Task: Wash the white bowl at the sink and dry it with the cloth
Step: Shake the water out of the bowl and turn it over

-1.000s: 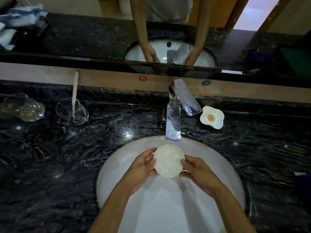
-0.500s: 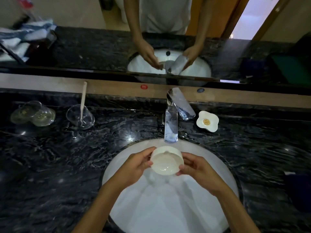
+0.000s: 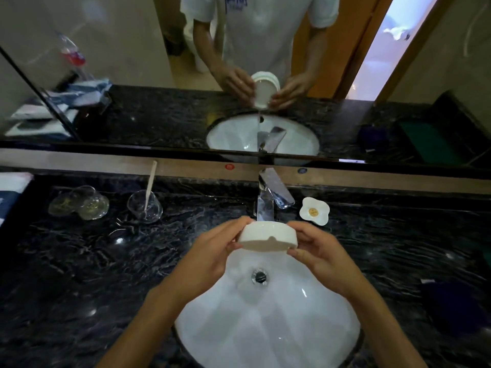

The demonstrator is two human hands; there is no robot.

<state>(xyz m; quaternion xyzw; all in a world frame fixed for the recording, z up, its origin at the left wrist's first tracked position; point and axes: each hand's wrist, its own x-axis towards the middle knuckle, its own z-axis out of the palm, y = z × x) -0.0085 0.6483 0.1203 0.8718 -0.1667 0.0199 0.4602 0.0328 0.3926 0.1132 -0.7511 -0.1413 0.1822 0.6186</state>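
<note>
Now both hands, left hand (image 3: pixel 212 251) and right hand (image 3: pixel 318 254), hold the white bowl (image 3: pixel 267 237) by its sides, tipped over the sink (image 3: pixel 265 328); keep tilting until drained.

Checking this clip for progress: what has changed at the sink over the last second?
The white bowl, upright under the tap before, is now lifted and tipped away, its opening facing the mirror and water pouring out. Left hand and right hand still grip its sides. Counter items are unmoved.
</note>
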